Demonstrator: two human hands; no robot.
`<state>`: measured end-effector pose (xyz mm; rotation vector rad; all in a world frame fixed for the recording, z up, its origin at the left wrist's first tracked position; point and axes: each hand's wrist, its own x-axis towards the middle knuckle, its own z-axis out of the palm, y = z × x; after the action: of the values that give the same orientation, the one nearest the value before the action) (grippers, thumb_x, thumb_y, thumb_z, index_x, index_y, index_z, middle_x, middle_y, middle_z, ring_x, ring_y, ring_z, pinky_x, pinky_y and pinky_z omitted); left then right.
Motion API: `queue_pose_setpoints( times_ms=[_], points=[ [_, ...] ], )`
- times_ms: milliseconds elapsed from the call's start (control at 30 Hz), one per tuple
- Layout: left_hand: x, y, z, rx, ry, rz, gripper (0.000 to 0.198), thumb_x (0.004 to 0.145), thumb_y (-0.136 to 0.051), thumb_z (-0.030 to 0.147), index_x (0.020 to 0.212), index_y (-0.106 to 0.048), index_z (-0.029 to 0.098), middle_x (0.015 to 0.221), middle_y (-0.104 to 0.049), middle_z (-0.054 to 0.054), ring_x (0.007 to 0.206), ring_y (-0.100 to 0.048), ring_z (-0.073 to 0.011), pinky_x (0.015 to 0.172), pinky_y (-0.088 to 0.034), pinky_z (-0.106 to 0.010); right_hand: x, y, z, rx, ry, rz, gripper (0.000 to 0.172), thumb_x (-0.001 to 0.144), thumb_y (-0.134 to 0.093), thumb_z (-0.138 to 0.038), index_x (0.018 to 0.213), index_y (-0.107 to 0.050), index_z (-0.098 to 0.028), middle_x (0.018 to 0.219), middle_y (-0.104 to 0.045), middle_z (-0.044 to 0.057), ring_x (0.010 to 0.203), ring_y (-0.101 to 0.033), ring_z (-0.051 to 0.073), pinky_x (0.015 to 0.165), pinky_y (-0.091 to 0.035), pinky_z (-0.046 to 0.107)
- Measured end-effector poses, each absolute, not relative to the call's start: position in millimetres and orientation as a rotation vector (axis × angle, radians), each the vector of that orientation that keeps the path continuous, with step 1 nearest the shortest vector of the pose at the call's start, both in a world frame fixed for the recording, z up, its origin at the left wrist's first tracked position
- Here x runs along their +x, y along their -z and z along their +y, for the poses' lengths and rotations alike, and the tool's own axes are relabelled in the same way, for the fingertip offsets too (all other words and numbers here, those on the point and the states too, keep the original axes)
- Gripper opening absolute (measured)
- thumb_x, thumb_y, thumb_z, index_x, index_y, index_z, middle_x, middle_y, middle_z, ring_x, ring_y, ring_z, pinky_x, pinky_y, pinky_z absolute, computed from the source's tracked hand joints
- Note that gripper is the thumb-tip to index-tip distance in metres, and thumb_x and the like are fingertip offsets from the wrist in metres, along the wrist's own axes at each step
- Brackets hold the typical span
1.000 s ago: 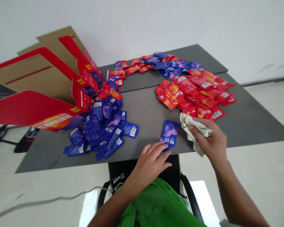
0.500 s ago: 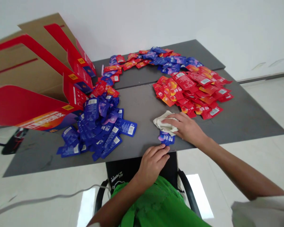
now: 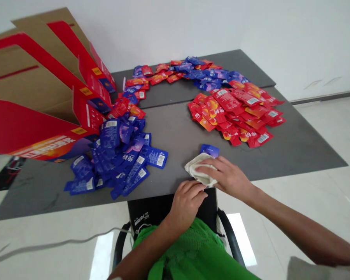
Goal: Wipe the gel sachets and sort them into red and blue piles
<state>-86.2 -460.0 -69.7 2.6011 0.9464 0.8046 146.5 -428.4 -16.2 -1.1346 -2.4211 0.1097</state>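
far left, open red-and-brown cardboard boxes (image 3: 87, 112) stand on the flat grey table (image 3: 169, 124). just beside them, a heap of flat blue glossy packets (image 3: 119, 155). your left hand (image 3: 188, 202) sits at the table's near edge, fingers bent by the cloth; can't tell if they pinch anything. your crumpled off-white cloth (image 3: 202, 167) covers most of a single blue rectangular packet (image 3: 209, 149) (only its far end shows). your right hand (image 3: 229, 175) grips the cloth from above. farther right, piled red glossy packets (image 3: 236, 112).
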Motion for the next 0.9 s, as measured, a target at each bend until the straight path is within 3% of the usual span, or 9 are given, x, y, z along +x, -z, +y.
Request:
queue_pose_setpoints(
  times_ms=[233, 333, 500, 700, 900],
  points=[
    [-86.4, 67.4, -459.5, 2.617, -0.846, 0.931, 0.016, 0.101, -0.070, 0.009, 0.097, -0.078, 0.023, 0.128, -0.080, -0.002, 0.126, -0.071, -0.0219, 0.101, -0.059, -0.040, 175.2, 23.3, -369.0, -1.340, 0.064, -2.314, 0.046, 0.097, -0.068, -0.018, 0.143, -0.066, -0.026, 0.135, -0.070, 0.012, 0.116, -0.065, 0.032, 0.098, -0.057, 0.046],
    [-79.4, 56.3, -456.7, 2.638, -0.830, 0.960, 0.012, 0.101, -0.072, 0.015, 0.109, -0.076, 0.022, 0.120, -0.079, -0.003, 0.119, -0.071, -0.0228, 0.100, -0.057, -0.039, 187.1, 15.9, -364.9, -1.421, 0.193, -2.192, 0.046, 0.099, -0.067, -0.020, 0.144, -0.065, -0.026, 0.133, -0.071, 0.012, 0.114, -0.066, 0.032, 0.097, -0.056, 0.047],
    [-58.4, 36.9, -449.2, 2.630, -0.678, 1.235, 0.039, 0.102, -0.073, 0.040, 0.134, -0.065, 0.019, 0.116, -0.073, -0.010, 0.106, -0.068, -0.0273, 0.089, -0.057, -0.043, 191.0, 11.6, -413.0, -1.382, 0.259, -1.828, 0.045, 0.098, -0.076, -0.031, 0.142, -0.066, -0.034, 0.130, -0.075, 0.008, 0.113, -0.071, 0.030, 0.097, -0.057, 0.047],
    [-37.1, 27.1, -440.3, 2.612, -0.629, 1.399, 0.053, 0.105, -0.064, 0.053, 0.140, -0.059, 0.013, 0.124, -0.069, -0.015, 0.109, -0.065, -0.0301, 0.088, -0.055, -0.045, 196.0, 34.7, -461.2, -1.512, 0.115, -1.484, 0.032, 0.095, -0.079, -0.039, 0.126, -0.075, -0.033, 0.119, -0.078, 0.005, 0.103, -0.075, 0.032, 0.095, -0.060, 0.051],
    [-13.8, 9.7, -422.3, 2.509, -0.414, 1.618, 0.070, 0.091, -0.082, 0.058, 0.137, -0.060, 0.011, 0.117, -0.065, -0.013, 0.105, -0.066, -0.0295, 0.087, -0.058, -0.041, 199.9, 56.9, -467.5, -1.729, -0.090, -1.161, 0.041, 0.095, -0.075, -0.057, 0.125, -0.076, -0.029, 0.120, -0.077, 0.008, 0.107, -0.074, 0.032, 0.099, -0.057, 0.050]
  ],
)
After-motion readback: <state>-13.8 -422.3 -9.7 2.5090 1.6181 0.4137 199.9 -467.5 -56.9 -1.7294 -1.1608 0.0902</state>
